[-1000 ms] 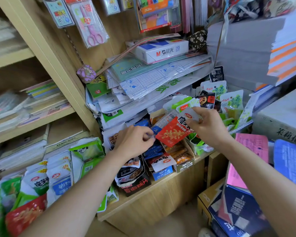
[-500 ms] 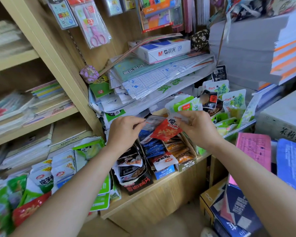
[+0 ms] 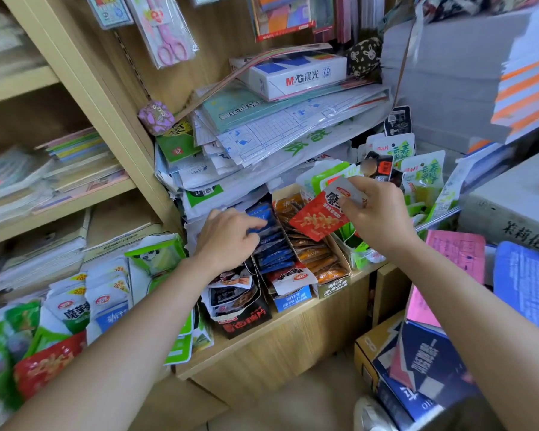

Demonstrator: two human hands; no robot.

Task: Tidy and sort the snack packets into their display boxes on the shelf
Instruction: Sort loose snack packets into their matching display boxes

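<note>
While the red snack packet point(image 3: 319, 217) is pinched by its white top end between the thumb and curled fingers of the right hand point(image 3: 377, 219), it's held up in the air, just above and to the right of the blue display box point(image 3: 293, 298). The packet is tilted, with its red end pointed down towards that box.

The left hand point(image 3: 227, 241) is placed at the back left of the blue display box, palm down, with the fingers loosely curled. The fingertips are pressed onto the rearmost blue packets point(image 3: 271, 244) filed inside it. Whether one is actually gripped can't be told, since the underside of the fingers is hidden.

Right beside the blue display box, on its right, an orange display box point(image 3: 330, 286) is packed with orange packets point(image 3: 315, 253), and the red snack packet is hung over the back of those. On the left side of the blue display box, touching it, a dark display box point(image 3: 246, 321) is stuffed with crumpled packets. Green packets point(image 3: 423, 172) are stood up further right and behind. All three boxes are lined up on the wooden shelf point(image 3: 277, 331).
</note>
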